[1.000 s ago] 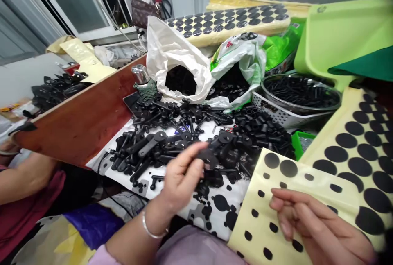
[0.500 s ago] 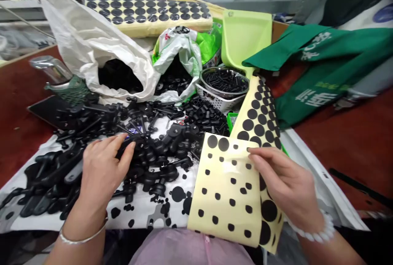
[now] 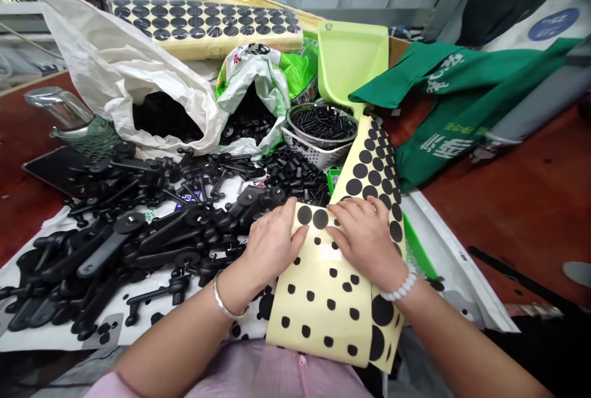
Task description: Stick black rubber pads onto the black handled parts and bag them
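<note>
A cream backing sheet with black stickers (image 3: pixel 318 290) lies in front of me, hanging over the near edge. Two full black discs remain at its top, above rows of small black squarish dots. My left hand (image 3: pixel 274 241) grips the sheet's upper left edge, thumb beside the left disc. At the upper right, my right hand (image 3: pixel 367 241) holds the top edge, its thumb on the face of the sheet and its fingers curled along the top. Under it runs a longer sheet of black discs (image 3: pixel 376 170). Left of my hands is a pile of black plastic arm-shaped parts (image 3: pixel 152 232).
Behind stand a white sack (image 3: pixel 170 72), a green-and-white bag (image 3: pixel 258 90) of black pieces, and a bowl of black screws (image 3: pixel 325 122). A light green dustpan (image 3: pixel 353 59) leans at the back. A green bag (image 3: pixel 434 121) hangs at right.
My left hand has left the black parts and moved right onto the sheet's upper left edge. My right hand has shifted left along its top. The view has shifted slightly.
</note>
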A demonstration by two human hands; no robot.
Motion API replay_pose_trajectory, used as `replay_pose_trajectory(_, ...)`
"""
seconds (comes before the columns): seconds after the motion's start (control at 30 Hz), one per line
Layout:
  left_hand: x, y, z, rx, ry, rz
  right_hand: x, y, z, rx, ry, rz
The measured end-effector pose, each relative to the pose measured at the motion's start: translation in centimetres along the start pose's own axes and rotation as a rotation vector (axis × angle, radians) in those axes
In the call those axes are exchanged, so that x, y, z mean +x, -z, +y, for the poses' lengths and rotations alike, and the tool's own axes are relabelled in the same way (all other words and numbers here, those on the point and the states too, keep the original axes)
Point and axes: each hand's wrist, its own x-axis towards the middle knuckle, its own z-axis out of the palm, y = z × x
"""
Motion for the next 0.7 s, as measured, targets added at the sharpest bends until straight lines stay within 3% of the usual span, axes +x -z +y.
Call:
replay_pose_trajectory(0.13,0.6,-0.2,0.0,-0.132,0.081,0.003,-0.5,0.0,0.7,0.169,-0.004,0.152)
replay_pose_trajectory(0.23,0.6,-0.5,-0.2,-0.455,0.111,-0.023,-0.9,0.2,1.2,0.284,-0.01,0.231)
replay_pose_trajectory(0.33,0.4,-0.6,0.0,-0.878,0.103,-0.103,-1.1,0.8,1.0,0.191,-0.028,0.269)
replay_pose_trajectory(0.4,0.3,-0.6,0.4,-1.032,0.135,-0.144,-1.2,1.5,0.3,0.097,-0.031,0.3)
replay_pose_trajectory(0.57,-0.5,-0.3,1.4,-1.14,0.128,-0.182,-0.9,2.6,-2.0,0.193,-0.047,0.304)
replay_pose_trajectory(0.7,-1.2,0.0,1.5,-0.959,-0.005,-0.088,-0.7,2.3,-2.7,0.29,-0.096,0.31)
